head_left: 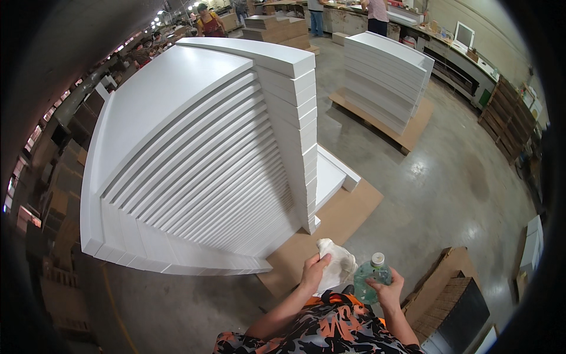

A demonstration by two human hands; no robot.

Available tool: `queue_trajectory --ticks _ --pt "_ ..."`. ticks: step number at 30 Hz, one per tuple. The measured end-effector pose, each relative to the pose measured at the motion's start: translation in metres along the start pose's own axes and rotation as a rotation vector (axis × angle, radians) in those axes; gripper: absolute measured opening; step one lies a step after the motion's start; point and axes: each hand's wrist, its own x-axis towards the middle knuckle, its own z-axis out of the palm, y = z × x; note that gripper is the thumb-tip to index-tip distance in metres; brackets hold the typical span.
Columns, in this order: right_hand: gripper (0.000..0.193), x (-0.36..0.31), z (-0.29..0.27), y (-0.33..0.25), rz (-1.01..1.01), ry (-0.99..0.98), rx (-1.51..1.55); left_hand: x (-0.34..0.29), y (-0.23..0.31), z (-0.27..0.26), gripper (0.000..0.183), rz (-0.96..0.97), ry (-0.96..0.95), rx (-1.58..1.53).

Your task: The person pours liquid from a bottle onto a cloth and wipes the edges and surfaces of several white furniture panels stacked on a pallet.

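In front of my body, my left hand (315,272) is closed on a white cloth (337,265) that hangs loosely from the fingers. To its right, my right hand (388,288) is wrapped round a clear greenish plastic bottle (371,277) with a white cap, held upright. The bottle and the cloth are close together; whether they touch is hard to tell. Just beyond my hands rises a tall stack of white panels (183,65) with thick edge pieces, layered one on another. Its near corner column (305,130) stands closest to my hands.
Brown board (354,206) lies under the stack. A second white panel stack (383,76) rests on a wooden base (377,125) at the far right. Cardboard and a dark box (454,312) lie to my right. Several people stand at the back near a long workbench (454,56).
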Motion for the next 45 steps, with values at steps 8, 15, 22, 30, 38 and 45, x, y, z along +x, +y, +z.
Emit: queue_trajectory --ticks 8,15,22,30,38,45 --pt "0.042 0.010 0.001 0.011 0.007 -0.114 0.063 -0.016 0.032 0.008 0.031 0.077 0.078 -0.070" --pt "0.044 0.024 -0.009 0.005 0.012 -0.224 0.065 -0.040 0.027 0.026 0.030 0.074 0.128 -0.138" --pt "0.045 0.033 -0.008 0.011 -0.030 -0.377 -0.030 -0.066 0.025 0.047 0.029 0.068 0.192 -0.194" --pt "0.046 0.033 0.050 0.000 -0.123 -0.645 -0.024 -0.084 0.033 0.006 0.026 0.180 0.340 -0.207" --pt "0.046 0.046 0.089 -0.021 -0.178 -0.691 0.003 -0.062 0.060 -0.023 0.047 0.504 0.579 0.025" --pt "0.047 0.099 0.080 -0.034 -0.131 -0.759 -0.026 -0.057 0.065 0.012 0.060 0.480 0.702 0.345"
